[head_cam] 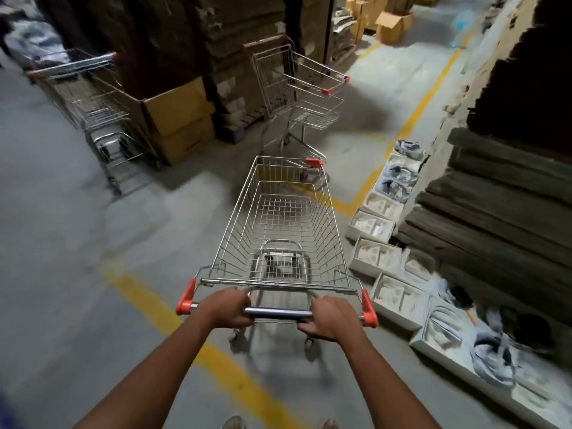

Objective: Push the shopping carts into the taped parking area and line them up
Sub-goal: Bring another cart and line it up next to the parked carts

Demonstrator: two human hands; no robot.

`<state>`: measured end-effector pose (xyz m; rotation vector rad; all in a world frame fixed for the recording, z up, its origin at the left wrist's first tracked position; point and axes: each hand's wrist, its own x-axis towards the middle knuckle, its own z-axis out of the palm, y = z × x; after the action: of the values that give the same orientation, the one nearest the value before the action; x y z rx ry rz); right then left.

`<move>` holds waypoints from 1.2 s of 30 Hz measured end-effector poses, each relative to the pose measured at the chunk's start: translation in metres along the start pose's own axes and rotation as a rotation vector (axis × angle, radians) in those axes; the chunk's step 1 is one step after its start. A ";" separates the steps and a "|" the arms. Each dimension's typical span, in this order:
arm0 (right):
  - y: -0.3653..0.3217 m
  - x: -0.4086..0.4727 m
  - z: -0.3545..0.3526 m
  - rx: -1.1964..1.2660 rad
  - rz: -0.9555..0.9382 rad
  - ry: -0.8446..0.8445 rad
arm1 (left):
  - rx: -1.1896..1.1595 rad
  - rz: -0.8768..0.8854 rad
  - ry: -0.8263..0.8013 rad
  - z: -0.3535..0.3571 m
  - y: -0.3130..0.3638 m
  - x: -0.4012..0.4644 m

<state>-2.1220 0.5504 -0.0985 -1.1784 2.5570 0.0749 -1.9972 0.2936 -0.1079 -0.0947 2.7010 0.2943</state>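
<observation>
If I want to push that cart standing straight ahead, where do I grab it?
Grab the cart ahead by its handle bar, the rail with red ends at its far, upper-left side. Its basket nose points right, toward you, so walk around behind it and grip the bar with both hands spread apart, like the left hand and right hand do now.

The cart (280,224) is seen as silver wire mesh (a grid pattern) with orange-red handle caps (185,300). Yellow tape (148,297) is laid on the grey floor (62,243); brown boxes (178,119) are stacked behind.
</observation>
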 end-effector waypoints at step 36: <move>0.084 0.422 -0.147 -0.350 -0.711 -0.070 | -0.359 -0.696 0.132 -0.117 -0.072 0.183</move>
<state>-2.4799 0.2702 -0.0982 -2.0991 1.9684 0.3943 -2.2024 0.1940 -0.0937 -1.1534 2.5105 0.5538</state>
